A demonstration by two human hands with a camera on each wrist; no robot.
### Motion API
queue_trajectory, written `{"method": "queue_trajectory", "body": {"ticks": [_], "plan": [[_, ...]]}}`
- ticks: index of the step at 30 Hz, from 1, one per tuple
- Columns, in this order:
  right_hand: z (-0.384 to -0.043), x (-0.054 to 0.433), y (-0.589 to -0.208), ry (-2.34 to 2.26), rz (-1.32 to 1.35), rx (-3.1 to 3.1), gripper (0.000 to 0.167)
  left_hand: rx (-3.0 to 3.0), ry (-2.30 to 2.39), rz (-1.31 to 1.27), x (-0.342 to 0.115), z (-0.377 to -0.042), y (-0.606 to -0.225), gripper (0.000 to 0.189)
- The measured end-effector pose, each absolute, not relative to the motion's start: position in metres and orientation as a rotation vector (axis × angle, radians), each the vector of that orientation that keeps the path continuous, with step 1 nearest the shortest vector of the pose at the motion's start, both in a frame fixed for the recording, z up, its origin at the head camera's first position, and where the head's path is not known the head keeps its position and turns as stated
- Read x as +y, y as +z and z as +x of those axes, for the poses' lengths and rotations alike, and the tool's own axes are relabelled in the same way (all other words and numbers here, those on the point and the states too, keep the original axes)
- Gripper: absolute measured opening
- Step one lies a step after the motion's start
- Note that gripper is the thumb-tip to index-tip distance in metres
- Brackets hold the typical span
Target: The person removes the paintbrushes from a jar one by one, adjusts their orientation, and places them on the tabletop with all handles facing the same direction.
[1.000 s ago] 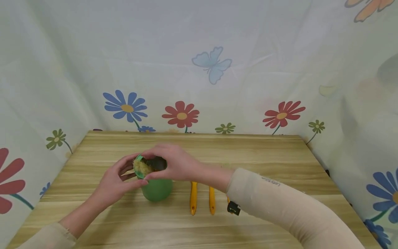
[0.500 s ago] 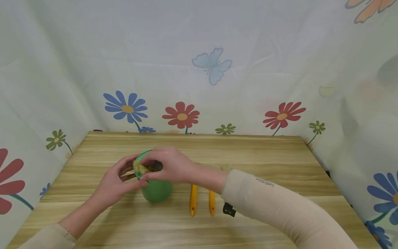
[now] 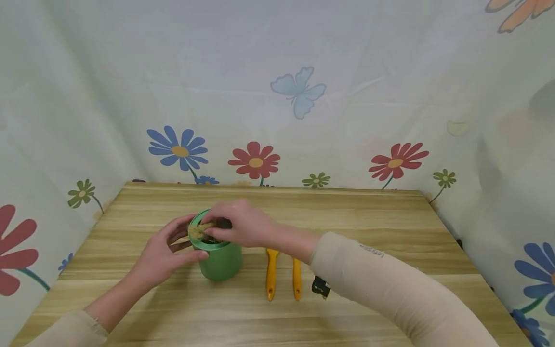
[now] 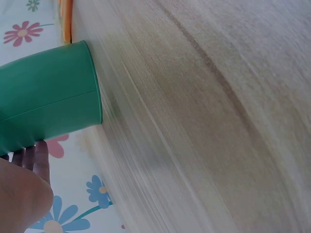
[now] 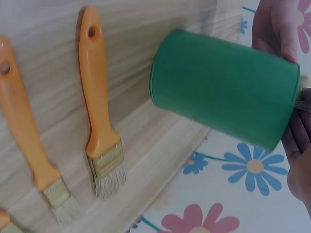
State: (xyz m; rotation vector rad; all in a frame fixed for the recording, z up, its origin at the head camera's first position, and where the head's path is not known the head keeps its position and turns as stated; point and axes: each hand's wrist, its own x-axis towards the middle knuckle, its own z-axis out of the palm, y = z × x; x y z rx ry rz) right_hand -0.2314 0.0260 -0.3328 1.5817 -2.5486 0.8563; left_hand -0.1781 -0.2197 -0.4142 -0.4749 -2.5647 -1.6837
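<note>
A green cylindrical container point(image 3: 221, 262) stands on the table, left of centre in the head view. My left hand point(image 3: 158, 255) grips its far left side, thumb along the near side just below the rim; in the left wrist view, fingers point(image 4: 41, 162) lie against the green wall point(image 4: 48, 92). With its fingertips in the container's mouth, my right hand point(image 3: 243, 224) pinches a tan, bristly thing point(image 3: 196, 232) at the left inner rim. Most of that thing is hidden by the fingers and wall, so I cannot tell its kind. A bit of bristle point(image 5: 305, 94) shows past the rim in the right wrist view.
To the right of the container lie two orange-handled paintbrushes point(image 3: 270, 279) point(image 3: 297, 282), their bristles under my right forearm. The right wrist view shows part of a third brush point(image 5: 7, 224). A black item point(image 3: 321, 286) hangs below my right sleeve. Floral cloth point(image 3: 286, 144) surrounds the table.
My right fingers have shifted and reach into the container's mouth, and the bristly thing has turned slightly under them. More of the rim shows. My left hand has stayed in place.
</note>
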Motion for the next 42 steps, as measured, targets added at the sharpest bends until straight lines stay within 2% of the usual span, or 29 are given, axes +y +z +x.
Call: {"method": "queue_trajectory", "body": {"ticks": [9,21,30,42], "plan": [[-0.244,0.035,-0.326,0.818,1.614,-2.487,0.016,-2.574,-1.685,-0.469,-0.219,-0.178,-0.413,0.082],[-0.247,0.049,-0.31,0.997,1.587,-2.469,0.018,-2.566,-1.684,-0.477,-0.219,-0.18,-0.414,0.081],[-0.242,0.068,-0.282,1.219,1.382,-2.422,0.021,-2.561,-1.686,-0.473,-0.219,-0.179,-0.415,0.082],[-0.237,0.119,-0.249,1.699,1.002,-2.35,0.02,-2.549,-1.695,-0.467,-0.22,-0.179,-0.415,0.083]]}}
